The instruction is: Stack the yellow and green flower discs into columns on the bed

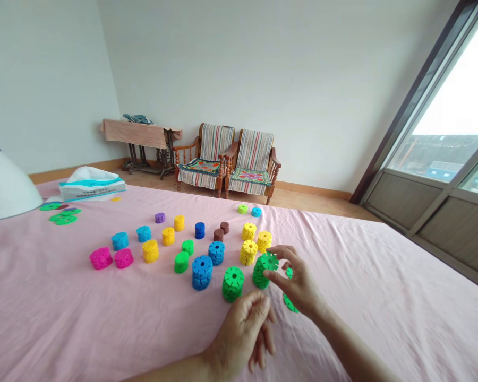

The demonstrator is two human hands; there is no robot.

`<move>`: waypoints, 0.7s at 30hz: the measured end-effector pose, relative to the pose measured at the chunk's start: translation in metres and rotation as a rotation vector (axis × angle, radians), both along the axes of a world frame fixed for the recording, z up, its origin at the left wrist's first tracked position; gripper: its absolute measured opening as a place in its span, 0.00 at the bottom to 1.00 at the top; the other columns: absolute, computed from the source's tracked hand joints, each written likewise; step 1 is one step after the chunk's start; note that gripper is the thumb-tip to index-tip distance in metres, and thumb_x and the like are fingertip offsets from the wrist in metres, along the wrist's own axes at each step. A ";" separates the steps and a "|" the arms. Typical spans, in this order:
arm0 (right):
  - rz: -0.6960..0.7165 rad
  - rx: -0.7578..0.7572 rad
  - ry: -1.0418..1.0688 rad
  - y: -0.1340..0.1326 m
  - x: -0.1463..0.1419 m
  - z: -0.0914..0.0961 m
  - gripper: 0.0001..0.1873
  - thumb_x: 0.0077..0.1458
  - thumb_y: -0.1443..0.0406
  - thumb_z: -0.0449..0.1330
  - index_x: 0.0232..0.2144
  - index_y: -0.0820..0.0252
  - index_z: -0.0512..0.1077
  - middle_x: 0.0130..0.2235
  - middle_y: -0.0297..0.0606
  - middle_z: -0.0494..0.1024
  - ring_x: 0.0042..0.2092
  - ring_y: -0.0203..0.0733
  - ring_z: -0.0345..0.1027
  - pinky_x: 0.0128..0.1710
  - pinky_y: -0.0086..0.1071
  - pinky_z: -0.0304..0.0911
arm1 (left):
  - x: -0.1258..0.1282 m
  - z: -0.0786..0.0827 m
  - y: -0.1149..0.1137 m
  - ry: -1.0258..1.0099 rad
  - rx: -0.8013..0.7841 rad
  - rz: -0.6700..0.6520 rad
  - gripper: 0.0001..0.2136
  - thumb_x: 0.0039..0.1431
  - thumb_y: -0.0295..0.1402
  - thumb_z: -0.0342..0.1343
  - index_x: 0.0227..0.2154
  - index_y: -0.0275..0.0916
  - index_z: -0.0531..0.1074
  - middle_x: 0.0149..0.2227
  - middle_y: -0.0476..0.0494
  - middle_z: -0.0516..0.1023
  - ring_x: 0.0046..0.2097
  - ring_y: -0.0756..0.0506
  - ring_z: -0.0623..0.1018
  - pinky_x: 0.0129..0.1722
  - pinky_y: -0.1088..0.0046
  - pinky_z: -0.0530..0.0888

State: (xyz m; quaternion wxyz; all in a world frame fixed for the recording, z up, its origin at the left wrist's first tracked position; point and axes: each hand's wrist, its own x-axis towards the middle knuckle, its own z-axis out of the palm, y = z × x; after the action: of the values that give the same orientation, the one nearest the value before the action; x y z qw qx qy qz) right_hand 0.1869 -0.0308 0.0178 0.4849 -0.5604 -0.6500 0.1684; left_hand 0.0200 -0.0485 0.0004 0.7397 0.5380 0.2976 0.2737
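Observation:
My right hand point(298, 281) pinches a green notched disc point(269, 260) between thumb and fingers, at the top of a green stack point(259, 278). My left hand point(245, 331) hovers low in front, loosely curled with thumb against forefinger, and no object shows in it. Just beyond it stands another green stack point(233, 284). Partly behind my right hand and wrist, loose green discs point(290, 303) lie on the cloth. Close by are blue stacks point(202, 272) on the left and yellow stacks point(248, 252) farther back.
Smaller stacks spread leftward over the pink cloth point(151, 323), including magenta stacks point(101, 258), orange-yellow stacks point(150, 251) and light blue stacks point(120, 241). Loose discs point(63, 216) lie near a tissue pack point(91, 185) and a white dome-shaped object point(8, 185). Wooden chairs point(249, 175) stand beyond.

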 end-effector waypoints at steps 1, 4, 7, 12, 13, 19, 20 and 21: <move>0.001 -0.009 0.002 0.001 -0.002 -0.003 0.18 0.49 0.59 0.64 0.43 0.55 0.72 0.45 0.39 0.71 0.45 0.45 0.67 0.39 0.36 0.61 | 0.000 0.000 0.000 0.000 0.001 -0.003 0.29 0.48 0.65 0.49 0.29 0.39 0.61 0.16 0.53 0.71 0.12 0.56 0.63 0.08 0.86 0.54; -0.003 -0.026 0.006 0.003 -0.004 -0.009 0.18 0.49 0.59 0.65 0.43 0.54 0.72 0.46 0.39 0.71 0.45 0.45 0.67 0.39 0.36 0.62 | 0.000 0.000 -0.001 -0.002 0.011 -0.014 0.29 0.48 0.65 0.49 0.29 0.39 0.62 0.15 0.53 0.70 0.11 0.56 0.63 0.08 0.86 0.54; -0.006 -0.025 0.009 0.004 -0.004 -0.011 0.18 0.49 0.60 0.64 0.44 0.54 0.71 0.46 0.40 0.71 0.45 0.45 0.67 0.38 0.36 0.62 | 0.000 -0.001 -0.001 -0.001 0.023 -0.018 0.29 0.47 0.65 0.49 0.28 0.39 0.61 0.15 0.53 0.70 0.11 0.56 0.62 0.08 0.86 0.54; 0.007 -0.025 0.002 0.005 -0.003 -0.009 0.18 0.50 0.59 0.64 0.44 0.55 0.71 0.46 0.40 0.71 0.44 0.45 0.68 0.38 0.37 0.62 | 0.000 -0.003 0.000 0.011 0.045 -0.021 0.29 0.48 0.65 0.48 0.28 0.39 0.61 0.15 0.53 0.70 0.11 0.56 0.62 0.08 0.86 0.54; 0.005 -0.027 0.001 0.006 -0.003 -0.009 0.18 0.50 0.59 0.64 0.44 0.55 0.71 0.46 0.40 0.71 0.44 0.44 0.68 0.38 0.37 0.62 | 0.000 -0.004 0.000 0.015 0.050 -0.020 0.29 0.48 0.65 0.48 0.28 0.39 0.62 0.15 0.53 0.70 0.11 0.56 0.62 0.08 0.86 0.54; 0.007 -0.062 -0.006 0.006 -0.004 -0.012 0.17 0.51 0.58 0.63 0.44 0.55 0.72 0.45 0.40 0.72 0.43 0.44 0.69 0.38 0.37 0.64 | 0.001 -0.004 -0.002 0.046 0.065 -0.027 0.27 0.50 0.63 0.49 0.28 0.39 0.61 0.15 0.54 0.69 0.11 0.56 0.62 0.08 0.86 0.54; 0.007 -0.067 -0.008 0.006 -0.005 -0.011 0.18 0.51 0.57 0.63 0.44 0.55 0.72 0.45 0.40 0.72 0.43 0.44 0.70 0.38 0.37 0.64 | 0.001 -0.003 -0.002 0.051 0.068 -0.026 0.27 0.50 0.63 0.49 0.28 0.39 0.61 0.15 0.54 0.69 0.11 0.56 0.62 0.08 0.86 0.54; 0.006 -0.068 -0.011 0.005 -0.005 -0.010 0.18 0.51 0.57 0.63 0.44 0.55 0.72 0.45 0.40 0.72 0.43 0.44 0.70 0.38 0.37 0.65 | 0.001 -0.002 -0.002 0.056 0.072 -0.024 0.27 0.50 0.62 0.49 0.28 0.39 0.61 0.15 0.54 0.69 0.11 0.56 0.61 0.08 0.86 0.53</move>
State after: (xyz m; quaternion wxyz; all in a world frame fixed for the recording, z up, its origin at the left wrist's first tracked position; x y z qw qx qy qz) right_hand 0.1817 -0.0260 0.0077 0.4614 -0.5757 -0.6481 0.1888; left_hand 0.0206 -0.0504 -0.0021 0.7144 0.5751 0.3019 0.2601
